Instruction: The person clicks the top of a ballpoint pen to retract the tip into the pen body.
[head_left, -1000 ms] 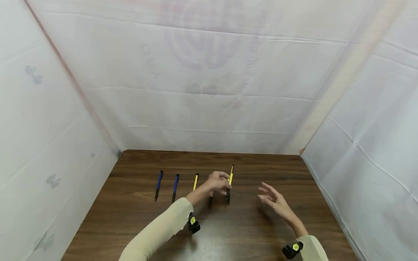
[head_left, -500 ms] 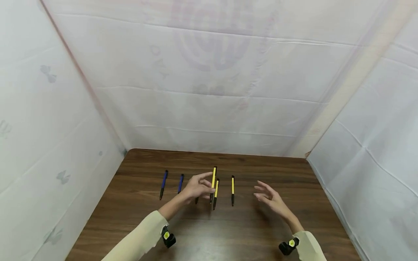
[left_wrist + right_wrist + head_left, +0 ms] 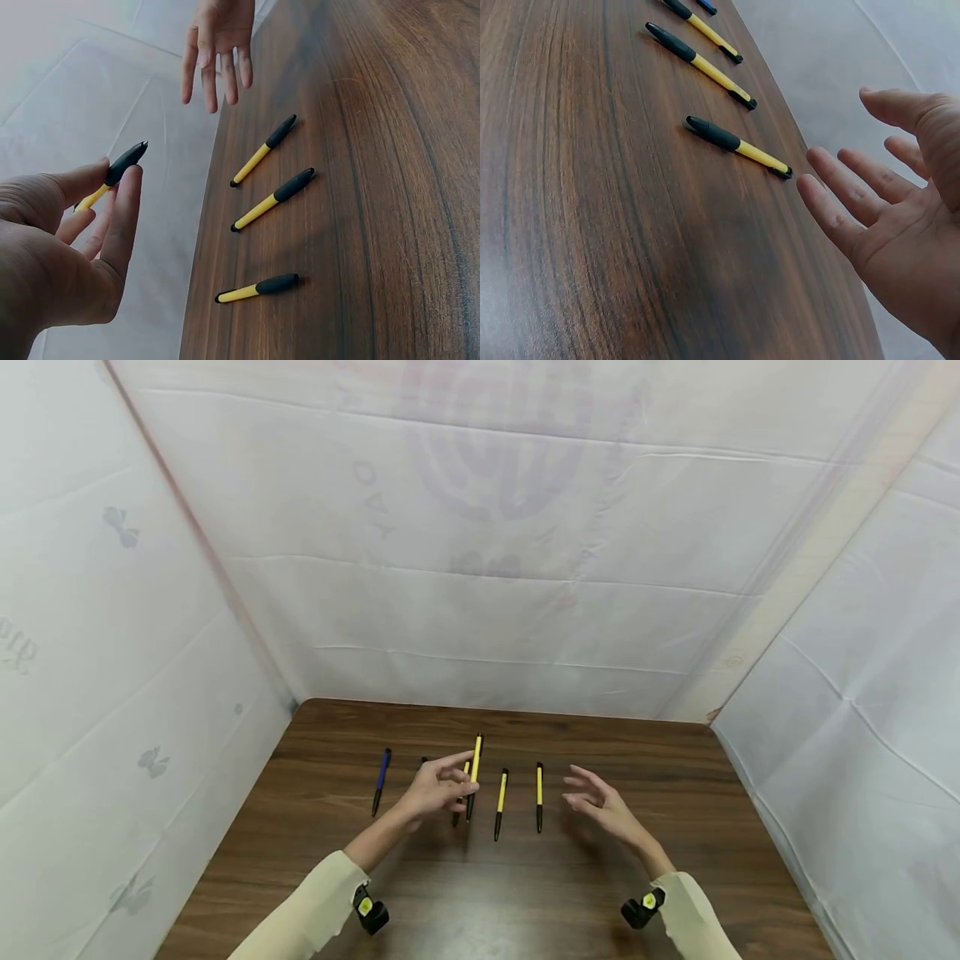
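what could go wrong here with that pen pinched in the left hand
The left hand pinches the yellow pen with just its fingertips, above the table, so it could slip and fall. Another yellow pen lies right beneath it and two more close by, so a drop or low pass might knock the row askew. The right hand hovers open and holds nothing, too far to catch it.

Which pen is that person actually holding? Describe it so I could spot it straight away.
On the dark brown wooden table, pens lie in a row near the far edge. The held one is the yellow pen with a black grip, pinched in the left hand among the other yellow pens. It alone is lifted off the wood.
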